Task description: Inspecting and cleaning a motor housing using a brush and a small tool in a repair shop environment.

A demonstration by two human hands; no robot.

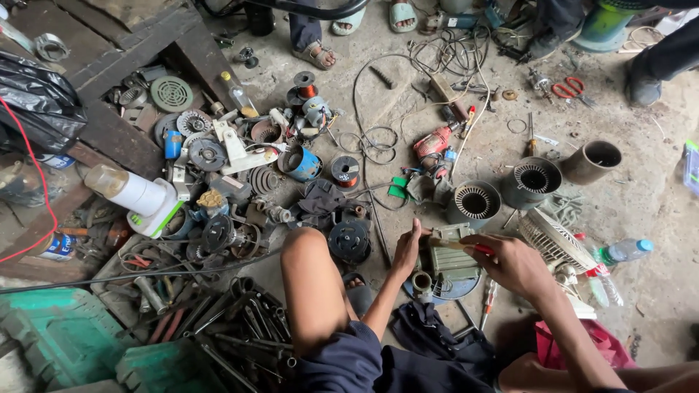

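- Here my left hand [406, 251] presses flat against the side of the pale green motor housing [450, 256] on the concrete floor [641, 204]
- my right hand [514, 263] closes around a red-handled tool [466, 247], its tip on the housing's top

Grey, stained concrete floor [641, 211] spreads right and far under flat daylight; dark wooden beams [138, 65] cross the far left, green plastic crates [65, 335] sit near left.

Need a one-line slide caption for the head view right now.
Seated on a cluttered workshop floor, left hand steadies a green motor housing while right hand works a red-handled tool on it.
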